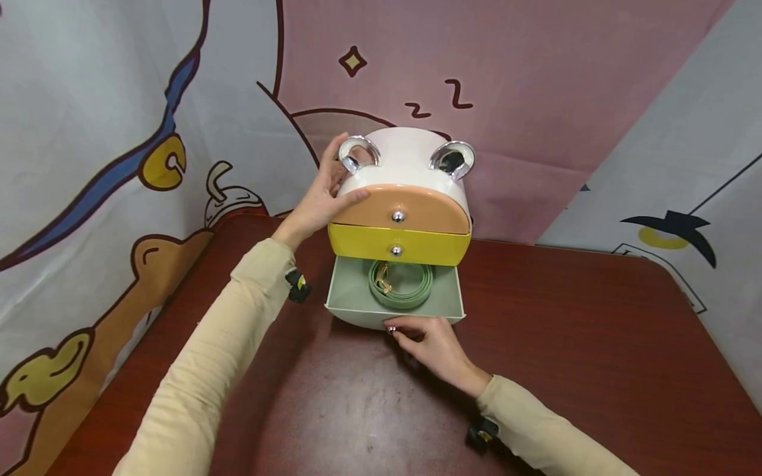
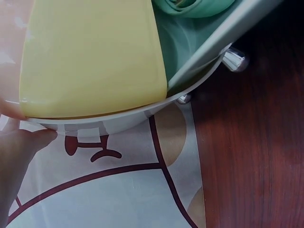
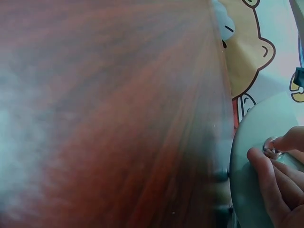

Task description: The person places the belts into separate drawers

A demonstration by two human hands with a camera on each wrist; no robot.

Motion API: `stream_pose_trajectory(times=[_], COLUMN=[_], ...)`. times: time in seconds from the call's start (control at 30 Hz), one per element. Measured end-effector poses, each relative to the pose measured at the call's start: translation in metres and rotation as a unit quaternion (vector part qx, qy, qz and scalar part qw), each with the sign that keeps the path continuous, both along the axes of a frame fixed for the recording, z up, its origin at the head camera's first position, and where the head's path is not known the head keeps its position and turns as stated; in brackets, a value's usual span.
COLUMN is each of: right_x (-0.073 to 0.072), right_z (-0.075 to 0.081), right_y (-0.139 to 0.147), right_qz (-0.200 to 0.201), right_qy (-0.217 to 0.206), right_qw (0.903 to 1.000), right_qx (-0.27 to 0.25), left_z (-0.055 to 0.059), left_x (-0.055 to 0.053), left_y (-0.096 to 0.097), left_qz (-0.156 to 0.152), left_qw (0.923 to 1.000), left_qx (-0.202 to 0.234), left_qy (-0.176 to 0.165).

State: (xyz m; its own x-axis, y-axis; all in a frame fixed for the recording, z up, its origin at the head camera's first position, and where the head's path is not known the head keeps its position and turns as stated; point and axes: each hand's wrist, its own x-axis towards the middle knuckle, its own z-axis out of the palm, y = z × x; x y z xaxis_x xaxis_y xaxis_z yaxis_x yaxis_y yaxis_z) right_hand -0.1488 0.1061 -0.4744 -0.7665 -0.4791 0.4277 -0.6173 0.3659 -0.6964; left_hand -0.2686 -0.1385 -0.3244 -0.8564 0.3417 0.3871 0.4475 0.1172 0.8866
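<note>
A small white drawer cabinet [image 1: 411, 149] with silver ring-shaped ears stands on the table. Its orange top drawer [image 1: 369, 210] and yellow middle drawer [image 1: 357, 241] are closed, each with a round silver knob. Below them, the pale green bottom drawer [image 1: 351, 284] is pulled out, and a coiled green belt [image 1: 400, 303] with a gold buckle lies inside. My left hand [image 1: 321, 192] grips the cabinet's upper left side, thumb at the edge of the orange front and fingers behind the ear. With thumb and fingertips, my right hand [image 1: 437, 347] pinches the silver knob [image 3: 271, 148] of the green drawer.
The dark red-brown wooden table [image 1: 595, 344] extends to both sides of the cabinet and in front of it. Behind and along the left hangs a cloth printed with cartoons [image 1: 506, 66], close to the cabinet's back.
</note>
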Motion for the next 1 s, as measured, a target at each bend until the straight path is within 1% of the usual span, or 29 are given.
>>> stream_pose_trajectory(times=[0.13,0.23,0.4,0.6,0.77,0.87,1.0], right_x=[-0.005,-0.009,-0.017,-0.028,-0.032,-0.033,-0.035], right_z=[0.001,0.001,0.003,0.001,0.000,0.000,-0.001], right_y=[-0.001,-0.002,-0.002,-0.003,-0.003,-0.004,-0.005], right_qz=[-0.006,-0.009,-0.013,-0.028,-0.039,-0.043,-0.049], right_qy=[0.006,0.002,-0.010,-0.021,-0.033,-0.026,-0.005], right_qw=[1.0000,0.9999,0.9999,0.9994,0.9986,0.9987,0.9988], right_qx=[0.006,0.007,0.001,-0.008,-0.010,-0.005,0.001], left_z=[0.000,0.000,0.001,0.001,0.000,0.000,0.000], left_x=[0.000,0.000,0.001,0.000,0.000,-0.001,0.000], left_y=[0.000,0.001,0.001,0.002,0.001,0.001,0.000], left_qz=[0.001,0.001,0.000,0.000,-0.004,-0.005,-0.005], left_qw=[1.0000,1.0000,1.0000,1.0000,1.0000,1.0000,1.0000], left_qx=[-0.004,-0.005,-0.004,-0.002,-0.002,-0.001,-0.004], left_qy=[-0.002,-0.002,-0.001,-0.005,-0.007,-0.004,-0.003])
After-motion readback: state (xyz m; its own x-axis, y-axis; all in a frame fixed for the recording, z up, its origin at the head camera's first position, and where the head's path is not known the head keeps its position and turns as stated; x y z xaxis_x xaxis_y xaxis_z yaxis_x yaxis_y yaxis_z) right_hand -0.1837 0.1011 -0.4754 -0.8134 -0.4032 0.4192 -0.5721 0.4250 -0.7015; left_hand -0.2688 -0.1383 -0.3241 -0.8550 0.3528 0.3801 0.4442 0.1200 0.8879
